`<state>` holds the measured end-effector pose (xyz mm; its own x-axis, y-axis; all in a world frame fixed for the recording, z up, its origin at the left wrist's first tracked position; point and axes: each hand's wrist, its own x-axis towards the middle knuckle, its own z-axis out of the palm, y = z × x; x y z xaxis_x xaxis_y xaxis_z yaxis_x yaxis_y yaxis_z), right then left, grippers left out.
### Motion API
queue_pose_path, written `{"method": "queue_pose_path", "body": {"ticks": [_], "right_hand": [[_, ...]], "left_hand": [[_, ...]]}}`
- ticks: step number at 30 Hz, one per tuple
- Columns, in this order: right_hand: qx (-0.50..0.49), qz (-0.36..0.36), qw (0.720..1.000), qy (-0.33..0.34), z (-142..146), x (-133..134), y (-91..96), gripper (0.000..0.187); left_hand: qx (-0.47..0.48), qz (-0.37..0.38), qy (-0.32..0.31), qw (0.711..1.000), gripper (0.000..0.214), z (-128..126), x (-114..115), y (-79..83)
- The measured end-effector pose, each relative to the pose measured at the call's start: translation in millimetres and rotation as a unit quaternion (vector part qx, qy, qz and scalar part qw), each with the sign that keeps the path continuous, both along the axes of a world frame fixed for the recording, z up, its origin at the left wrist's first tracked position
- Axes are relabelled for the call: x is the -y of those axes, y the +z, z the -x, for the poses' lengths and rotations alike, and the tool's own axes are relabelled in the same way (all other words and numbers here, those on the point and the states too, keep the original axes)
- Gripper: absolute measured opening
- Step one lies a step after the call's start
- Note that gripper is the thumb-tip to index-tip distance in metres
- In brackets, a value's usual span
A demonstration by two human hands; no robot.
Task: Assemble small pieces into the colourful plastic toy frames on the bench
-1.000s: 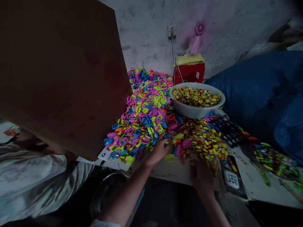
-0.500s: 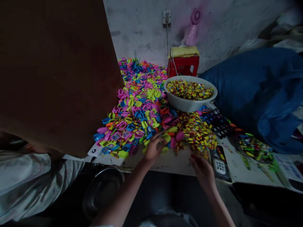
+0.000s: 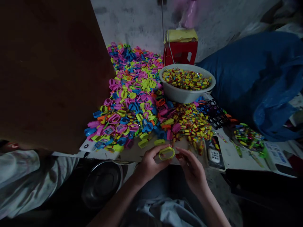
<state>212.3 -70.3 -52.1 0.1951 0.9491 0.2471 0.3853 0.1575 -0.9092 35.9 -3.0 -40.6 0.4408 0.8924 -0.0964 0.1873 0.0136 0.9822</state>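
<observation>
Between the thumb and fingers of my left hand (image 3: pixel 150 164) is a yellow-green plastic toy watch (image 3: pixel 167 153), held up just in front of the table edge. Close to the watch's right end, my right hand (image 3: pixel 193 168) pinches a small red-tipped piece (image 3: pixel 179 155), mostly hidden by the fingers. Beyond my hands lies a heap of toy watches (image 3: pixel 132 97) in pink, blue, yellow-green and orange. To its right spreads a pile of small yellow-and-red pieces (image 3: pixel 195 123).
A grey-white basin (image 3: pixel 187 96) full of small yellow-and-red pieces stands behind the pile. A red stool (image 3: pixel 181 52) is by the wall. A large brown board (image 3: pixel 52 78) blocks the left; a blue bag (image 3: pixel 251 82) bulges at right. A metal bowl (image 3: pixel 103 183) sits below the table.
My left hand has drawn back from the heap with the yellow-green toy watch. My right hand has moved left to meet it. The view has tilted down.
</observation>
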Motion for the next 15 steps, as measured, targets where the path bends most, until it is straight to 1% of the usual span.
{"method": "queue_pose_path", "body": {"ticks": [4, 6, 8, 11, 13, 15], "right_hand": [[0.063, -0.018, 0.997, -0.034, 2.9, 1.5, 2.3, 0.015], [0.086, -0.042, 0.995, -0.04, 1.8, 1.0, 3.4, 0.013], [0.106, -0.058, 0.992, -0.037, 0.3, 0.1, 4.7, 0.012], [0.161, -0.061, 0.985, -0.009, -1.5, -0.7, 7.6, 0.013], [0.221, -0.06, 0.973, 0.016, -2.9, -0.6, 10.1, 0.014], [0.287, -0.058, 0.955, 0.035, -4.8, 0.9, 11.9, 0.014]], "left_hand": [[-0.075, -0.076, 0.011, 0.994, 0.047, 0.6, -1.7, 7.2], [-0.086, -0.11, 0.004, 0.99, 0.044, 0.0, -2.4, 10.6], [-0.089, -0.125, -0.004, 0.988, 0.044, 0.0, -2.7, 11.7], [-0.097, -0.104, 0.009, 0.99, 0.046, 1.3, -2.0, 7.3], [-0.093, -0.061, 0.016, 0.994, 0.048, 2.8, -0.6, 2.5], [-0.079, -0.001, 0.006, 0.997, 0.05, 4.5, 1.1, -1.1]]}}
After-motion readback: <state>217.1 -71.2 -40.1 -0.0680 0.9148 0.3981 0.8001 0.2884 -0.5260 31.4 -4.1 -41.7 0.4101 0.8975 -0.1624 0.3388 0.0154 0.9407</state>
